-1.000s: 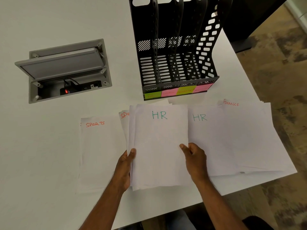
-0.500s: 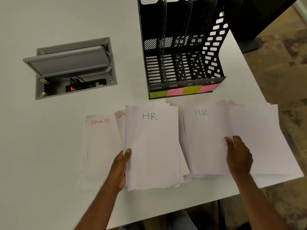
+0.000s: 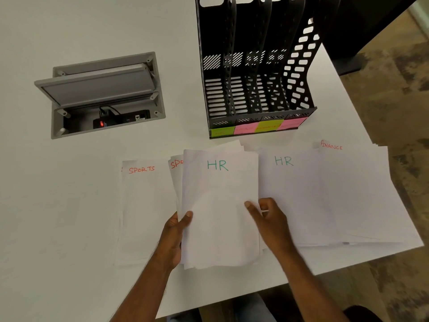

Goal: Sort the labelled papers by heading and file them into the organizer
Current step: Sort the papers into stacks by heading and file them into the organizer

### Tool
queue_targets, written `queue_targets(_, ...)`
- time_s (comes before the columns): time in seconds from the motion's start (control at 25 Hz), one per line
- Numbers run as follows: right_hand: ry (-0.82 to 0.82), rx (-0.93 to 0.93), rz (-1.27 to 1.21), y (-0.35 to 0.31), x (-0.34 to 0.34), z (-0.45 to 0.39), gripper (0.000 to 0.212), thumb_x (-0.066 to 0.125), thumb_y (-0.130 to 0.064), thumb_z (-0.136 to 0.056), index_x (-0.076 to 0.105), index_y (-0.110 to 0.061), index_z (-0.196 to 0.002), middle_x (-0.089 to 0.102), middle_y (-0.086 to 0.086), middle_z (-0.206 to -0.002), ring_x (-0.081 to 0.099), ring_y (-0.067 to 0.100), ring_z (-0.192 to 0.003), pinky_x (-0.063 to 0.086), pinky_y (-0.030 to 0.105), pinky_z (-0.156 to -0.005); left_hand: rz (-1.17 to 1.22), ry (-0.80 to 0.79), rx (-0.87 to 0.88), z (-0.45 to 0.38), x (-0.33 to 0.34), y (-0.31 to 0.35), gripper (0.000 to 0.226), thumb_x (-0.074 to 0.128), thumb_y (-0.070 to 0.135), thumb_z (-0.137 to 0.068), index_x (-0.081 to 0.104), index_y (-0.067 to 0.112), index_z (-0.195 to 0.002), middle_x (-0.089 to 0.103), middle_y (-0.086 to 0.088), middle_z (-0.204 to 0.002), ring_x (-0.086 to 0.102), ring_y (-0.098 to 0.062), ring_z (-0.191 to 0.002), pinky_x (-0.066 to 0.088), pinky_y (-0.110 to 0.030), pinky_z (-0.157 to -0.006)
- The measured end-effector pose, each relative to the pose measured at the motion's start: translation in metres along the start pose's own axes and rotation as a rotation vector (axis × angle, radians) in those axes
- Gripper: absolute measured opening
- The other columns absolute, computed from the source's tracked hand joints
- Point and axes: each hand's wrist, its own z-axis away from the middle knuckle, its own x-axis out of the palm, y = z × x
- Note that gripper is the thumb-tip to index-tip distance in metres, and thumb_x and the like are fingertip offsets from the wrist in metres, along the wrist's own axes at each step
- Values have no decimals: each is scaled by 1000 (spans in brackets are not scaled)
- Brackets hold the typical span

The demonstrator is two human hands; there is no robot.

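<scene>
Between both hands, the white stack (image 3: 218, 205) shows a green "HR" heading.

Lighting: I read it as even, soft and moderately bright, with no hard shadows. White surface (image 3: 69, 228) renders greyish, dimmer toward the left edge. Faint shade under the paper stacks' edges. Sheets of the HR stack (image 3: 220, 205) are pale and nearly blown out, and their edges are hard to separate. Motion blur: right hand (image 3: 269, 219) soft at the fingers (image 3: 251, 206). Wide-angle bowing: organizer (image 3: 255, 66) leans outward near the top. Sticky labels (image 3: 257, 127) too soft for me to read.
</scene>
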Motion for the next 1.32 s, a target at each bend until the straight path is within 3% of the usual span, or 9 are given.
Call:
queue_targets(0.16,-5,21,-14,4,5,-1,41,68,-47,-89,47,-24,-61,60,-16,-57,51,2,-48,36,12,-44,12,-26,0,-2,2,2,43,73,36,-85,66,21,-125,75,-10,-118,73,-31,-104,61,-43,-78)
queue_targets(0.24,3,-2,75,5,-3,-5,44,60,-47,-95,52,-19,-61,60,-10,-55,51,8,-48,41,19,-48,40,-37,-2,-3,2,1,38,67,37,-91,67,21,-125,75,-9,-120,72,-32,-108,61,-43,-81)
queue_targets(0.4,154,-62,147,16,-29,-11,29,50,-32,-103,74,-16,-101,75,-2,-97,68,13,-85,47,19,-79,35,-5,4,-1,6,0,30,60,37,-97,69,22,-122,76,-6,-118,73,-26,-105,61,-36,-77)
queue_targets(0.48,271,-88,161,21,-52,-22,26,47,-29,-105,70,-17,-103,72,0,-97,65,16,-87,45,21,-78,34,0,2,-1,7,1,32,60,37,-97,68,21,-123,75,-6,-119,73,-26,-106,60,-39,-82)
queue_targets(0.64,142,-58,1,21,-71,-35,14,50,-28,-103,61,-21,-98,66,-6,-90,62,7,-83,44,12,-67,57,5,0,-2,10,0,32,61,36,-97,68,20,-124,75,-7,-120,71,-28,-110,59,-43,-88)
queue_targets(0.72,100,-8,-101,18,-59,-29,9,54,-26,-101,60,-19,-99,67,-2,-92,62,10,-83,47,20,-69,87,-15,0,-2,16,-2,30,61,35,-97,69,21,-122,75,-8,-120,72,-28,-108,61,-40,-82)
queue_targets(0.84,60,44,-165,20,-33,-12,15,55,-28,-100,59,-18,-91,66,4,-84,59,15,-74,49,27,-66,118,-41,-5,-1,26,-1,34,62,37,-95,70,20,-122,75,-9,-119,74,-27,-104,62,-36,-74)
queue_targets(0.96,19,58,-196,24,-16,3,24,52,-29,-102,60,-14,-85,64,2,-74,56,12,-65,47,18,-59,85,-14,3,-2,29,2,35,59,40,-96,68,22,-123,76,-6,-118,74,-23,-102,61,-33,-74)
queue_targets(1.32,-66,52,-114,27,-26,-7,24,50,-33,-102,69,-19,-98,72,-7,-88,67,4,-80,51,17,-74,131,-82,5,-3,21,2,27,64,38,-90,78,26,-110,75,-7,-120,73,-22,-107,61,-29,-78)
